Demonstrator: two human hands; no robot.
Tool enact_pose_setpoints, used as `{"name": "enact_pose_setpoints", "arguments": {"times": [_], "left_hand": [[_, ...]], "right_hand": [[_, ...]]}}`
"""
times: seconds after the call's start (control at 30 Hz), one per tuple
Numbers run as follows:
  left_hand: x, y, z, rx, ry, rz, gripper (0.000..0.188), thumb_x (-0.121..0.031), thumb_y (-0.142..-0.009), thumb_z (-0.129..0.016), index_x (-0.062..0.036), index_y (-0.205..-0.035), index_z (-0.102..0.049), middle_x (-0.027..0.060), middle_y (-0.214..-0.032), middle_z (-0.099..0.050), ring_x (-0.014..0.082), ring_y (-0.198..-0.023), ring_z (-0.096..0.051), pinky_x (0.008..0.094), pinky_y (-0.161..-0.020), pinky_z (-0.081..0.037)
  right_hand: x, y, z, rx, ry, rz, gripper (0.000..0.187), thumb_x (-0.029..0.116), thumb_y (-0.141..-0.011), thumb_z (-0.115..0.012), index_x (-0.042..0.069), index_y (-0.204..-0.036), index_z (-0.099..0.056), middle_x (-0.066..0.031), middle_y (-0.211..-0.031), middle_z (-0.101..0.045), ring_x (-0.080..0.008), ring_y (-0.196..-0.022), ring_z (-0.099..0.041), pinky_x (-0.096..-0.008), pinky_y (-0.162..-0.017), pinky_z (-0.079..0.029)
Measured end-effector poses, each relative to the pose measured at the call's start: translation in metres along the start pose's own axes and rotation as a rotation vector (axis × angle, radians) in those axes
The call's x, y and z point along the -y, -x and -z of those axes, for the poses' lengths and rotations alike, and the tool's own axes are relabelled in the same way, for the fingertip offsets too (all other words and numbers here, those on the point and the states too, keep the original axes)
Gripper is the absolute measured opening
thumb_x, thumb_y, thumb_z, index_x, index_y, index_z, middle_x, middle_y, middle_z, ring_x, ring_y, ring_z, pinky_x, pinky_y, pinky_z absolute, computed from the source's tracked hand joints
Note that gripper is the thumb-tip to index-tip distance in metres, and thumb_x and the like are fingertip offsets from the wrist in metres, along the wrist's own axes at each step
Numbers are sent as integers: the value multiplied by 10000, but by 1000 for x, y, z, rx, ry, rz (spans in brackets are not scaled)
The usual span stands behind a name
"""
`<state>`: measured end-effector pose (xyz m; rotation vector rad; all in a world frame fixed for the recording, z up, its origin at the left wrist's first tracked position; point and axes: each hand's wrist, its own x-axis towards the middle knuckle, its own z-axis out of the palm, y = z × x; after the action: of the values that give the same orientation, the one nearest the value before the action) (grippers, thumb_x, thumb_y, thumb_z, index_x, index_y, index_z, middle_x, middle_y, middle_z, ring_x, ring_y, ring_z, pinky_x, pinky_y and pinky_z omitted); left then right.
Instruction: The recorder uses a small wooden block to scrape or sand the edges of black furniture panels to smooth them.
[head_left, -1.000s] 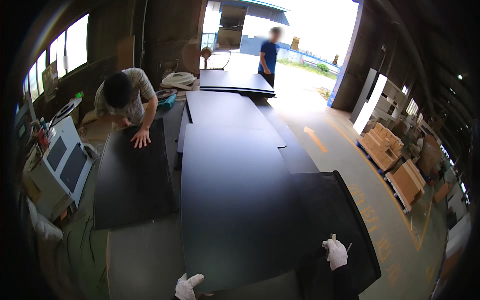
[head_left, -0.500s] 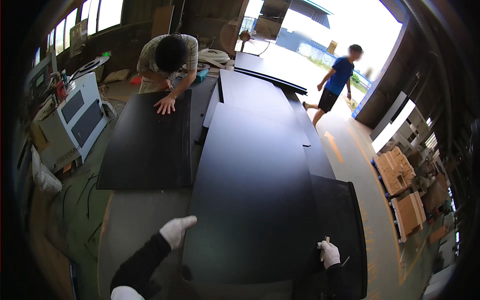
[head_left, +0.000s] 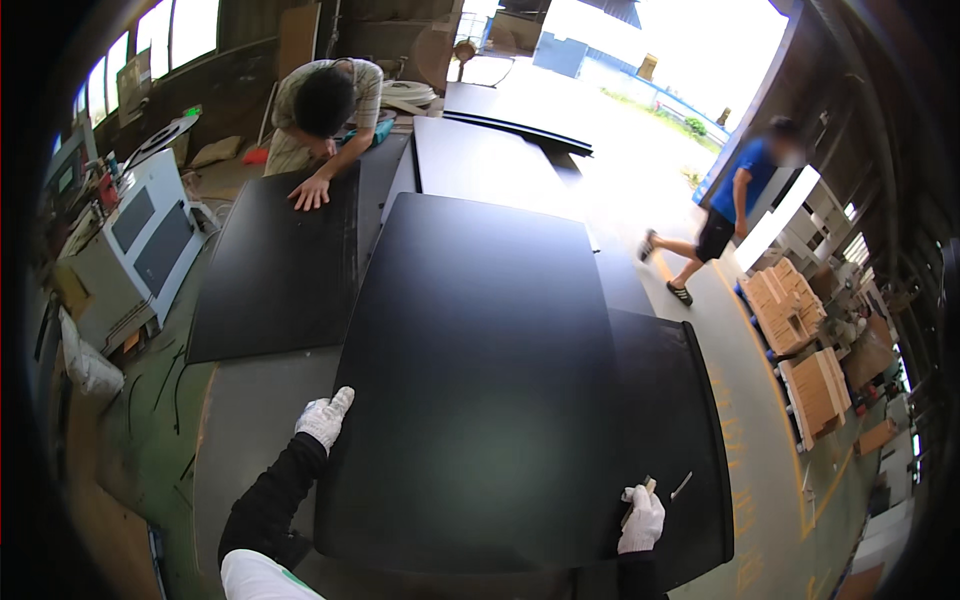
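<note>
Left hand [head_left: 322, 423] meets black panel [head_left: 468, 390] at the view's 8 o'clock, grip unclear, right hand [head_left: 643, 522] pinches a pale piece [head_left: 651, 485] at 5, seemingly steadying, next needing even support!

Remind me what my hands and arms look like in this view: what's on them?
Your left hand and right hand wear white fabric gloves. Both forearms have black sleeves. Higher on the left arm there's white cloth with a small green mark. No cables show on either arm.
</note>
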<state>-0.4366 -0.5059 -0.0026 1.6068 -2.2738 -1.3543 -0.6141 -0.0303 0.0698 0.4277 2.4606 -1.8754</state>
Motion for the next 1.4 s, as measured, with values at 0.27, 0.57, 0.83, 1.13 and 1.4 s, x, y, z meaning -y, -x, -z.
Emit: {"name": "enact_pose_setpoints", "arguments": {"times": [0.27, 0.57, 0.83, 1.13, 1.4], "left_hand": [[29, 100, 12, -55, -155, -39, 809, -727, -862, -406, 20, -1041, -660, 261, -1102, -628, 408, -1088, -571, 446, -940, -433], [103, 205, 30, -36, 10, -43, 728, -650, -909, -415, 30, -896, -676, 231, -862, -679, 397, -905, -642, 461, -830, -478], [155, 314, 46, -134, -304, -46, 800, -678, -914, -333, 35, -1024, -677, 278, -1009, -655, 415, -1070, -586, 462, -948, -435], [216, 308, 40, -57, -304, -45, 861, -717, -892, -330, 65, -980, -681, 292, -999, -651, 419, -1065, -587, 445, -933, -440], [235, 293, 42, -44, -335, 37, 899, -753, -874, -296, 49, -1094, -637, 282, -1153, -605, 424, -1140, -544, 462, -994, -403]], "right_hand": [[-46, 67, 69, -45, -61, 59, 204, 167, -880, -534, 0, -806, -624, -46, -771, -616, -138, -753, -553, -271, -766, -410], [-65, 157, 158, -9, -98, 75, 219, 205, -851, -537, 25, -761, -623, -11, -712, -586, -99, -661, -503, -253, -649, -373], [-112, 210, 236, 77, -113, -3, 265, 202, -865, -525, -21, -785, -643, -42, -734, -621, -123, -672, -523, -264, -658, -401], [-157, 233, 218, 51, -84, -6, 247, 223, -883, -540, 24, -773, -638, 5, -655, -563, -76, -519, -435, -238, -506, -336], [-172, 252, 194, 13, -80, -72, 207, 180, -863, -553, 16, -752, -613, -31, -692, -589, -114, -633, -526, -255, -623, -413]]}}
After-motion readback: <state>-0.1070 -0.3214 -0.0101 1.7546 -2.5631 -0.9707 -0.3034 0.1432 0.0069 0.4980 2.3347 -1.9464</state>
